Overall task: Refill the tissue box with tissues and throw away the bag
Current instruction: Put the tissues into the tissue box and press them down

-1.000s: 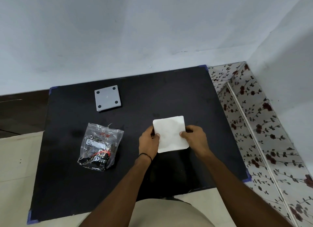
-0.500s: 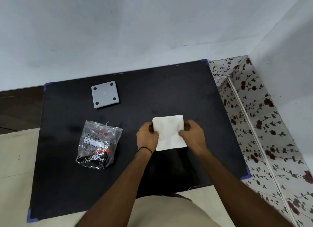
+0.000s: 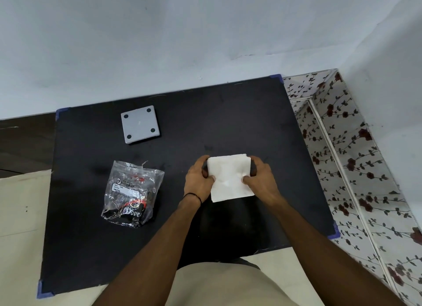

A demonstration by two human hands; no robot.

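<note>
A white stack of tissues (image 3: 229, 177) lies on the black table (image 3: 228, 122), right of centre. My left hand (image 3: 198, 179) grips its left edge and my right hand (image 3: 260, 177) grips its right edge, thumbs pressing on top. An emptied clear plastic bag (image 3: 131, 193) with black and red print lies flat to the left of my hands. At the back left of the table sits a grey square piece (image 3: 140, 124) with a black dot at each corner; whether it is the tissue box or only a lid or base, I cannot tell.
A pale wall rises right behind the table. Floral-patterned tiles (image 3: 356, 180) run along the right side, and beige floor (image 3: 20, 214) shows at the left. Blue tape marks the table corners.
Both hands have closed tighter on the tissue stack and shifted a little toward its far end. The camera has tilted slightly. The bag and the grey piece have not moved.
</note>
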